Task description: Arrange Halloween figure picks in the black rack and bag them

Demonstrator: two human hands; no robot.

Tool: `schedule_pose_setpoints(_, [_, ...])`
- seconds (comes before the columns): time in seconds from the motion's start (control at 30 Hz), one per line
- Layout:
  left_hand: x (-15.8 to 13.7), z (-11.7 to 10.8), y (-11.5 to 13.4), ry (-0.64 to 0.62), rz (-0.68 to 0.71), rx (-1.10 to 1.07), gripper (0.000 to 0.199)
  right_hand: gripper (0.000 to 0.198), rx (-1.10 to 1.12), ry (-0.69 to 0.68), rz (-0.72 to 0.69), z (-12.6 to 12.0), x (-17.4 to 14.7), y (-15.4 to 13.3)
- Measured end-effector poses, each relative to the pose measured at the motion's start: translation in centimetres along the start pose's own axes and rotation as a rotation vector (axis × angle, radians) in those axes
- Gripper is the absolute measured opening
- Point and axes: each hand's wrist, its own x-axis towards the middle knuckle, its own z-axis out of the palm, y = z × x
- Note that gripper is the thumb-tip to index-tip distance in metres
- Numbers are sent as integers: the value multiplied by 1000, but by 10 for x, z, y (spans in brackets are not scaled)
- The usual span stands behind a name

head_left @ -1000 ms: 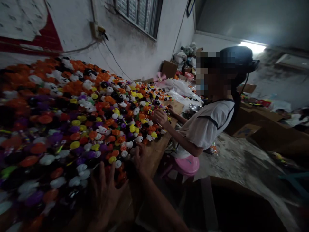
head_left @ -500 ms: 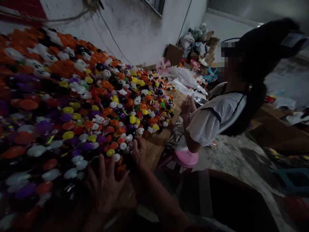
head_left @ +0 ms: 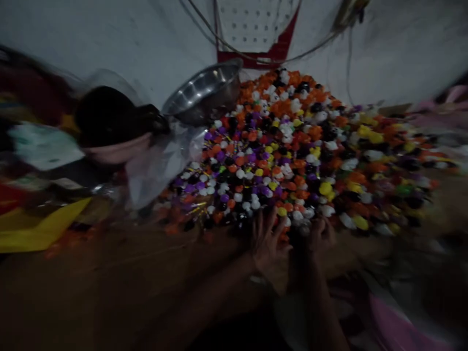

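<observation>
A large heap of small plastic toys [head_left: 252, 183] in orange, white, purple, yellow and black covers the brown tabletop [head_left: 146, 265]. At the near edge of this heap lies my left hand [head_left: 267, 243], its fingers spread among the toys. My right hand [head_left: 321, 235] is just to its right, near some white toys, with the fingers curled together. Blur and dim light hide what those fingers hold, if anything. Between the two hands are a yellow piece [head_left: 282, 211] and a few white and orange ones.
Behind the heap a metal bowl [head_left: 204, 95] leans tilted by the wall. Left of it are a clear plastic bag [head_left: 157, 168], a pink basin [head_left: 119, 152] with something black in it, and a yellow sheet [head_left: 40, 229]. A blurred pink shape [head_left: 398, 321] shows at lower right.
My view has swung left, bringing in the metal bowl and pink basin, and the co-worker in white has left the picture. Both hands stay at the heap's near edge, in much the same pose.
</observation>
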Motion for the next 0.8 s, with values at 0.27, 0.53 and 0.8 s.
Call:
schedule_pose_setpoints(0.27, [-36, -8, -3, 88, 10, -72, 92, 52, -8, 31, 22, -17, -6, -13])
schedule_pose_setpoints(0.53, [-44, -14, -8, 164, 114, -209, 64, 54, 63, 58, 139, -29, -24, -16])
schedule_pose_setpoints(0.8, [32, -40, 20, 123, -286, -940, 69, 62, 520, 110, 281, -68, 21, -53])
